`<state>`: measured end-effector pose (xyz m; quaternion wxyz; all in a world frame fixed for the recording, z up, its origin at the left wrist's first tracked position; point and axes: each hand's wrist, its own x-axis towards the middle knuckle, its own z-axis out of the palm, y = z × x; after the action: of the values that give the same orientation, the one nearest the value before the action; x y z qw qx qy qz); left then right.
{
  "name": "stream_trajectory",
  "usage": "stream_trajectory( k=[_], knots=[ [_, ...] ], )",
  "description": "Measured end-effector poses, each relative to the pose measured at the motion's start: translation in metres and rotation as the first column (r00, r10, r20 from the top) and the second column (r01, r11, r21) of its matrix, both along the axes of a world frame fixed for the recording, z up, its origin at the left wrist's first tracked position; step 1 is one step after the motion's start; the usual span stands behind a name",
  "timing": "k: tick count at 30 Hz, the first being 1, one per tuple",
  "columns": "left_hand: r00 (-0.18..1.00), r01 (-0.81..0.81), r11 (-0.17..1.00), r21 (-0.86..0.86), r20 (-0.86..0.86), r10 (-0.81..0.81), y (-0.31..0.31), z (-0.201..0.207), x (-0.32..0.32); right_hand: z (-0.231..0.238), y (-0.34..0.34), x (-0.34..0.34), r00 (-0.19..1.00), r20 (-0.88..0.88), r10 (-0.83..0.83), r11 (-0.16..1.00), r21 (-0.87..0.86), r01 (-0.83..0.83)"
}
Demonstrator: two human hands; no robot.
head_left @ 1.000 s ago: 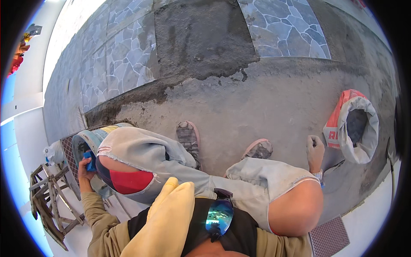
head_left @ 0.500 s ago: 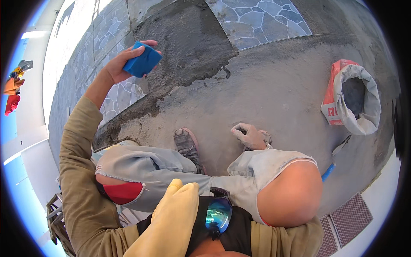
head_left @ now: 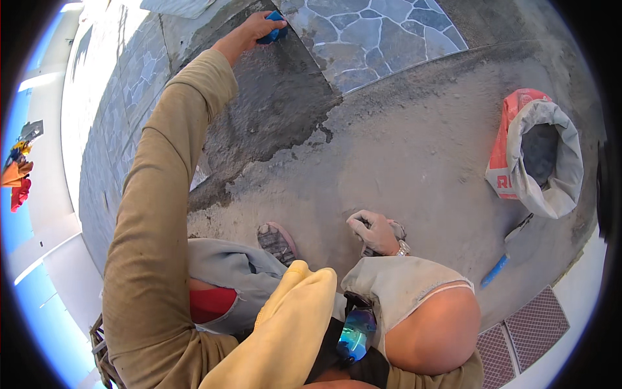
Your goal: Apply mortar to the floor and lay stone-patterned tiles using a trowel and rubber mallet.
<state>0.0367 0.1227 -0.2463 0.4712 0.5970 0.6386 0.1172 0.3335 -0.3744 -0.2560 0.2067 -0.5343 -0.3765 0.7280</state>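
My left hand [head_left: 258, 27] grips a blue foam sponge [head_left: 269, 37] near grey stone-patterned paving [head_left: 389, 42]; my right hand [head_left: 376, 233] curls, grip unclear.

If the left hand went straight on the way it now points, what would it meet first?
Leading with the blue sponge, the left hand would probably meet the left edge of the stone-patterned slab; depth is unclear, so it might pass above instead.

Sunlight [head_left: 72, 117] edges the rough grey floor [head_left: 414, 149]; lower right, seemingly a white wall [head_left: 581, 279].
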Motion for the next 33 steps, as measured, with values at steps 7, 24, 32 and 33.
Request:
stream_trajectory(
  k=[7, 24, 32, 33],
  knots=[
    [0.99, -0.128, 0.991, 0.042, -0.049, 0.13, 0.067, 0.022, -0.033, 0.002, 0.007, 0.003, 1.0, -0.019, 0.003, 0.997, -0.082, -0.004],
    [0.963, -0.073, 0.997, 0.024, -0.26, 0.076, -0.037, 0.029, -0.171, -0.001, 0.003, 0.004, 1.0, 0.001, -0.004, 0.996, -0.092, 0.004],
    [0.779, 0.262, 0.959, -0.109, -0.563, -0.277, -0.216, 0.046, -0.195, 0.0, 0.006, -0.01, 0.999, -0.014, 0.036, 0.999, 0.009, -0.036],
    [0.786, 0.253, 0.963, -0.092, -0.562, -0.26, -0.212, 0.047, -0.192, 0.002, 0.006, -0.011, 0.999, 0.003, 0.033, 0.999, 0.024, -0.033]
  ],
)
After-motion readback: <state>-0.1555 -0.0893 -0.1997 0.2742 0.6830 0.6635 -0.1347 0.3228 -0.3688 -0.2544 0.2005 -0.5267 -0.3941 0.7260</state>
